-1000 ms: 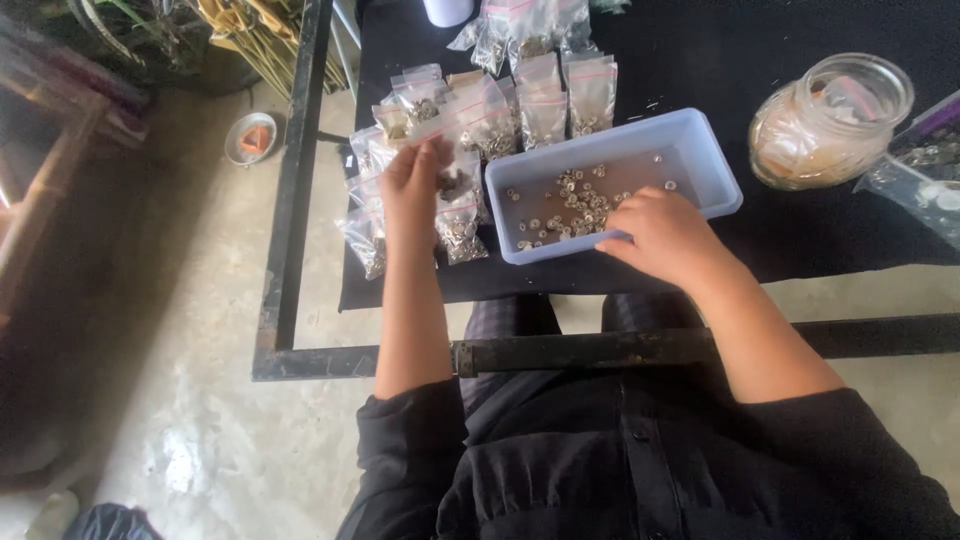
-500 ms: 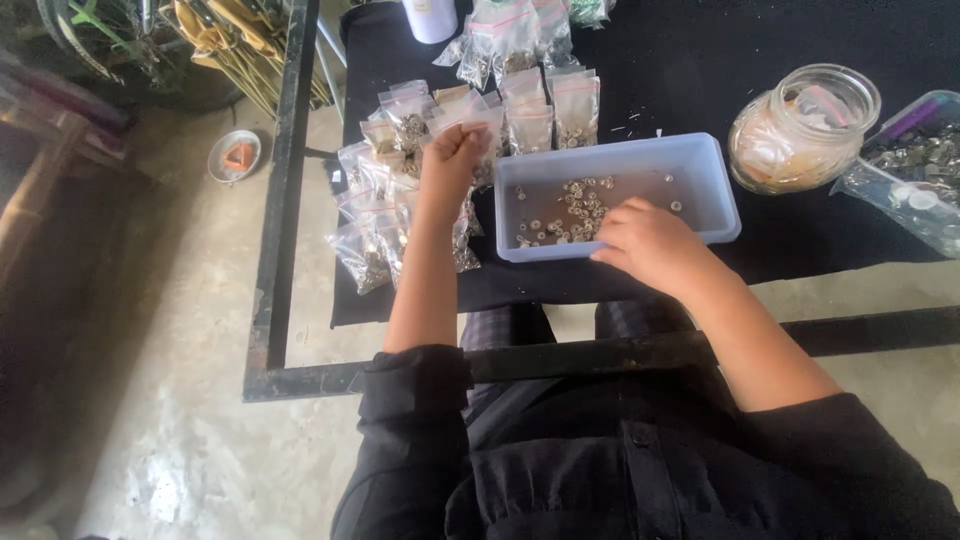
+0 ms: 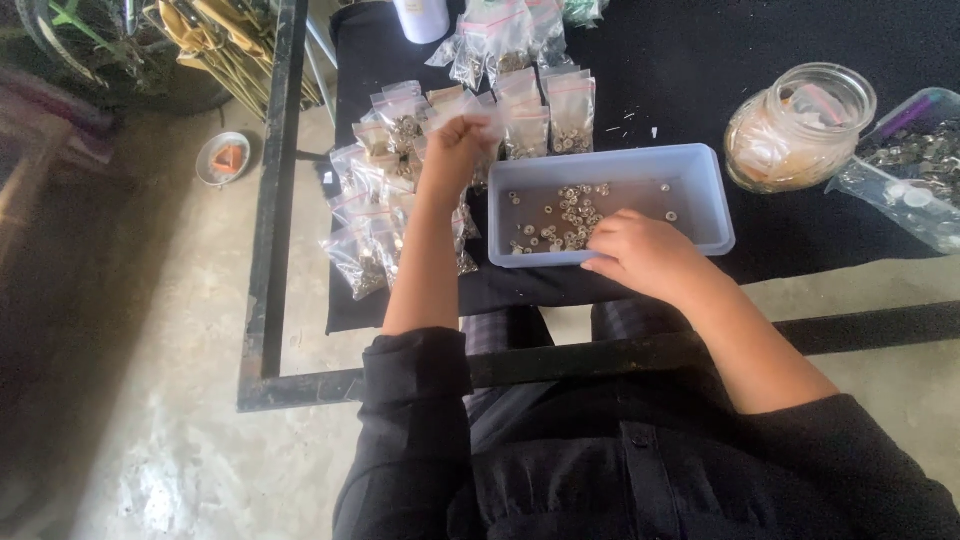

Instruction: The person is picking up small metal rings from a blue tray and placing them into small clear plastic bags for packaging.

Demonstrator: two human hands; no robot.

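**Many small bags filled beside a tray that holds few parts**

From left to right: a small round dish (image 3: 223,158) with something orange in it sits on the concrete floor, outside the black metal frame (image 3: 268,230) of the bench. On the bench's black cloth lies a spread of small clear plastic zip bags with pink seal strips (image 3: 385,190), each holding a little heap of silver-coloured metal parts; more bags lie further back. These look finished, so the packing appears well along.

The left hand (image 3: 455,150) is raised above this pile, fingertips pinching a clear empty-looking bag (image 3: 490,125), blurred.

Next comes a pale blue rectangular plastic tray (image 3: 712,200), with small round silver metal rings (image 3: 560,215) scattered thinly over its floor; little is left. The right hand (image 3: 645,250) rests at the tray's near rim, fingers curled down inside; whether they grip any rings cannot be told.

Further right stand a clear glass jar (image 3: 800,125) and a large clear bag of more metal parts (image 3: 915,165), so stock remains.
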